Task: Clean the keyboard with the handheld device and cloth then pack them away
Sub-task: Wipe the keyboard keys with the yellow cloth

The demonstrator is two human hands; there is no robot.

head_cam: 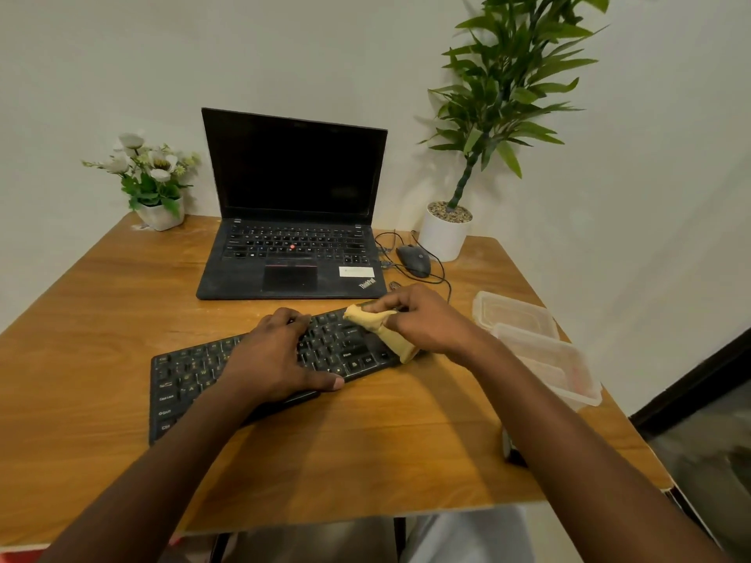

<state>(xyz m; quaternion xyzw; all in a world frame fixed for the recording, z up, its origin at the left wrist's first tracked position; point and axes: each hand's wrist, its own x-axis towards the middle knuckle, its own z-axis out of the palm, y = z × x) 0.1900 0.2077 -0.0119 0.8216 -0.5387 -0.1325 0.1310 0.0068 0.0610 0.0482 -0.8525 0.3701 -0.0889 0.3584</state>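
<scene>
On the wooden table in front of me, the black keyboard lies at a slant, its left end nearer to me and its right end reaching toward the laptop. My left hand lies palm down across the middle of the keyboard. Its fingers bend over the far edge and the thumb stretches along the near edge, so it grips the board across its width.

My right hand is at the keyboard's right end, fingers curled and pinching a bunched yellow cloth. 1 end of the cloth pokes out past my fingertips over the top row of keys, and the other end hangs below my palm, touching the keyboard's right edge and the table beside it.

Behind the keyboard the laptop stands open with a dark screen. Just right of it sits a black wired mouse, its cable looping on the table.

Near the right edge of the table are 2 clear plastic containers, the far container and the near container, touching or overlapping each other. A small dark object shows behind my right forearm near the table's edge, and I cannot tell what it is.

A white pot of white flowers stands at the back left corner. A white pot with a tall green plant stands at the back right, near the mouse.
</scene>
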